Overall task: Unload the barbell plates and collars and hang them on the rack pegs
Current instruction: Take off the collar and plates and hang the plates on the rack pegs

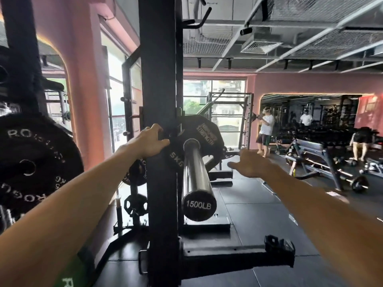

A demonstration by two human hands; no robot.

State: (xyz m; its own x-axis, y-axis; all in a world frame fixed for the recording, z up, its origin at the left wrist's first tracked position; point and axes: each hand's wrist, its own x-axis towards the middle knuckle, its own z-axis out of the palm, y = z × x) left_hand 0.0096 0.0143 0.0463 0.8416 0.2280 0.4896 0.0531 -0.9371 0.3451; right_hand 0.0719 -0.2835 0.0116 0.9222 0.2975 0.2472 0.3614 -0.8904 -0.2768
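Observation:
A chrome barbell sleeve points toward me, its end cap reading 1500LB. A small black 5KG plate sits on the sleeve against a larger black plate. My left hand grips the left rim of the 5KG plate, beside the black rack upright. My right hand hovers to the right of the plates with fingers spread, touching nothing. A black collar lies on the rack's low foot beam.
A large black bumper plate hangs on a peg at the left. Smaller plates hang on pegs behind the upright. Benches and a loaded bar stand at the right. Three people are farther back.

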